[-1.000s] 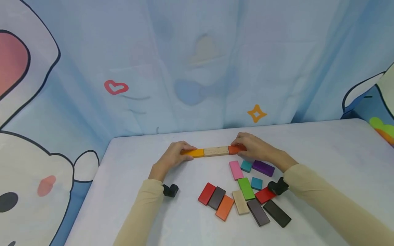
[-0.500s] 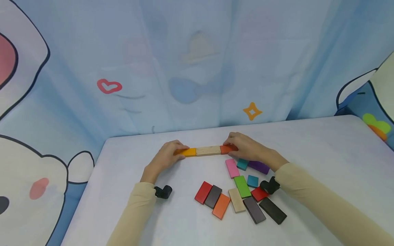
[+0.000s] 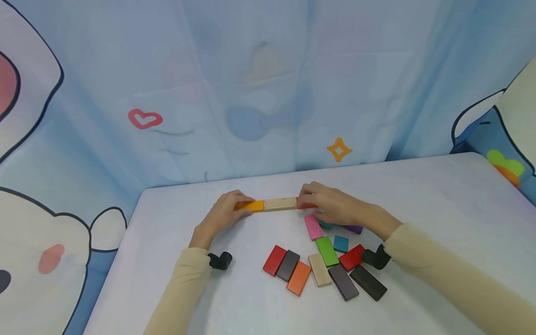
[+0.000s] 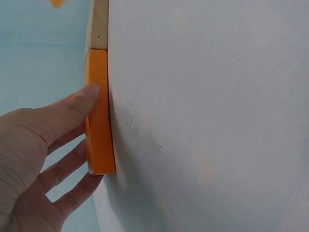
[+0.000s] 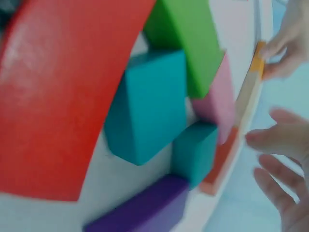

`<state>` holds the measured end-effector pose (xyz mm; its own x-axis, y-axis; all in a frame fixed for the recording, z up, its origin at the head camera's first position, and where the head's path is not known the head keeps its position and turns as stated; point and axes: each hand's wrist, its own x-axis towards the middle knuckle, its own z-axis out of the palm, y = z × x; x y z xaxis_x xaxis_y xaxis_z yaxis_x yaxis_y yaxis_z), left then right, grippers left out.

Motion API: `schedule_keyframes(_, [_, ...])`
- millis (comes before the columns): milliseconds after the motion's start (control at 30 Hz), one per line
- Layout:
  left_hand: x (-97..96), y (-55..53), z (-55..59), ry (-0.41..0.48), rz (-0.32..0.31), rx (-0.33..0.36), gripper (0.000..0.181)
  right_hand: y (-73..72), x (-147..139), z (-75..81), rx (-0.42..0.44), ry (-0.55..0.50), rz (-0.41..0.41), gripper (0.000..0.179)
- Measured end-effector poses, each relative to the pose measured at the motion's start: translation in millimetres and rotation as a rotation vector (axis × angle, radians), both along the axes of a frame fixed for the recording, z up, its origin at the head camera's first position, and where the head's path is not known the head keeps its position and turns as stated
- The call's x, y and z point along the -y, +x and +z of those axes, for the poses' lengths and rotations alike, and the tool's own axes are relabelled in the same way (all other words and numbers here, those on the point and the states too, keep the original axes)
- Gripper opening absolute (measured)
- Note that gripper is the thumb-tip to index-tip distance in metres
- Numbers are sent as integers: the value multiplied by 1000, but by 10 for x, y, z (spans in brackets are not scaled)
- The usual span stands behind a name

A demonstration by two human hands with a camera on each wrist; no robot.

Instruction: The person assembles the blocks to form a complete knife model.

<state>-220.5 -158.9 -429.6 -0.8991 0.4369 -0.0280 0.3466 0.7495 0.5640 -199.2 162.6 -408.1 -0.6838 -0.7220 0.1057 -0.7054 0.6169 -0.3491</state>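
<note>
- Three blocks stand in a row on edge near the far side of the table (image 3: 418, 195): a yellow block (image 3: 252, 206), a bare wood block (image 3: 279, 204) and an orange-red block (image 3: 302, 204), end to end and touching.
- The left hand (image 3: 224, 213) is at the row's left end; in the left wrist view its thumb lies along the yellow block's near face with the fingers curled round the far side, so it grips that block.
- The right hand (image 3: 331, 207) is at the right end, over the orange-red block. The right wrist view shows its fingers fairly straight and spread beside the block; I judge they press or steady it, not clamp it.
- As for progress, I judge the row to be at an early stage: three pieces are lined up, and many more lie loose.
- Just beside the right hand lie a pink block (image 3: 313, 227), a teal cube (image 3: 341, 243) and a purple block (image 3: 355, 229), the last partly hidden by the wrist.
- Nearer the person lie a green block (image 3: 327, 251), two red blocks (image 3: 274, 260), an orange block (image 3: 299, 278), a pale block (image 3: 319, 269) and three dark blocks (image 3: 343, 282), flat and mostly touching.
- A blue cartoon cloth (image 3: 251, 93) hangs behind.
</note>
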Motion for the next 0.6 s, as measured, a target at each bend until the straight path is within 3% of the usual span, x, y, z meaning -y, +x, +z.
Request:
schedule_keyframes(133, [3,-2,-4,5,-2,9,35,148,23,61,26,76,141,36])
schedule_keyframes(233, [8,1,-14,11,4,22,36,227,20,45,14,107,192,34])
schedule_keyframes(600, [6,1,-23,7,17,18,36,261,-91,-24,-32,158,139,29])
